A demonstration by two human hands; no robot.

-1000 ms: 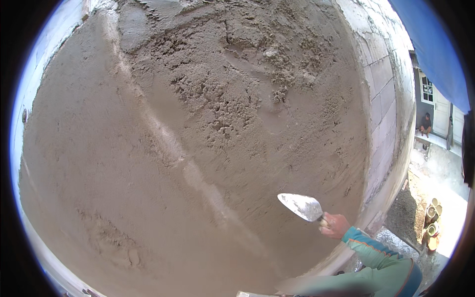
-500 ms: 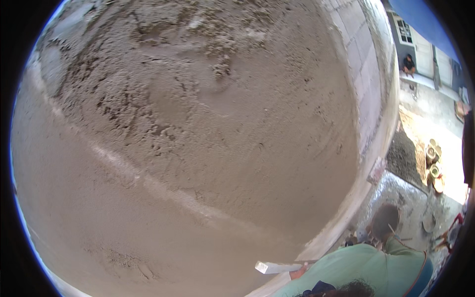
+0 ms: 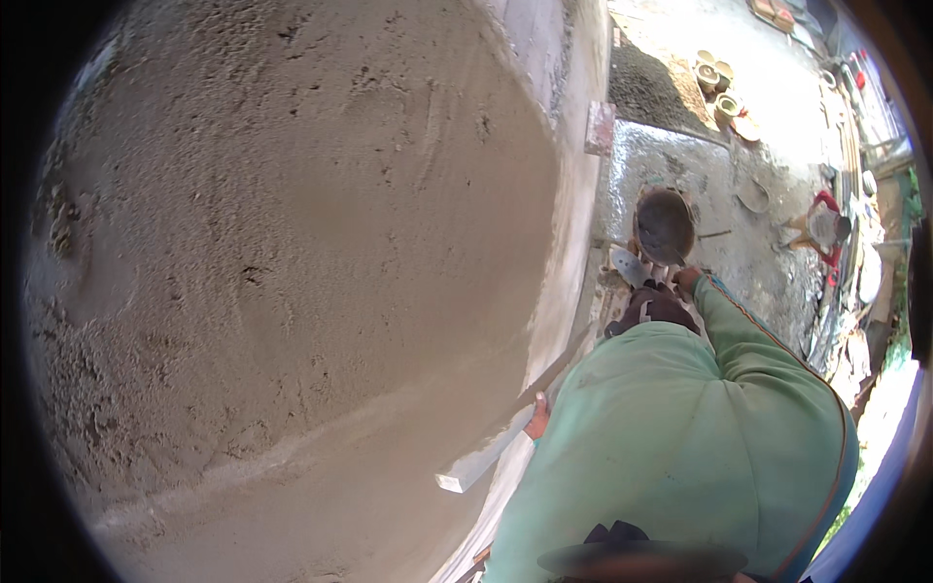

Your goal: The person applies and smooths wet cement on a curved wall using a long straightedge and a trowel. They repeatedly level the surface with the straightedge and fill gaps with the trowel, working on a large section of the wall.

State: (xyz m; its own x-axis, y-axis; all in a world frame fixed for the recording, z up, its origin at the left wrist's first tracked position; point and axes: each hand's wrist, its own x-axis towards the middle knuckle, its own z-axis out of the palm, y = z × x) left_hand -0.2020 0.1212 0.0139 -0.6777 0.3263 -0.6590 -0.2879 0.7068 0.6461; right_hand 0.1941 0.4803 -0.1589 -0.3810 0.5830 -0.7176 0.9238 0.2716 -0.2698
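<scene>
My left hand (image 3: 536, 416) is closed around a long pale plasterer's straightedge (image 3: 481, 457), smeared with mortar, at the edge of the wall. The wall (image 3: 321, 243) is coated in wet grey-brown mortar, rough at the far left and smoother along its right side. At the end of my green sleeve, my right hand (image 3: 688, 281) reaches down beside a round dark mortar pan (image 3: 665, 225). Its fingers look closed, but what they hold is too small to make out. A grey oval piece with spots (image 3: 630, 267) lies by the pan.
A reddish block (image 3: 600, 128) sticks out at the wall's edge. Beyond lie a dark sand heap (image 3: 653, 85), several buckets (image 3: 727, 107) and a shallow grey pan (image 3: 753, 194) on the wet floor. Another person in red sleeves (image 3: 826, 228) is low down at the right.
My view has swung down and to the right, bringing more of my green shirt, the floor and the mortar pan into sight. My right hand now shows by the pan; my left still holds the straightedge.
</scene>
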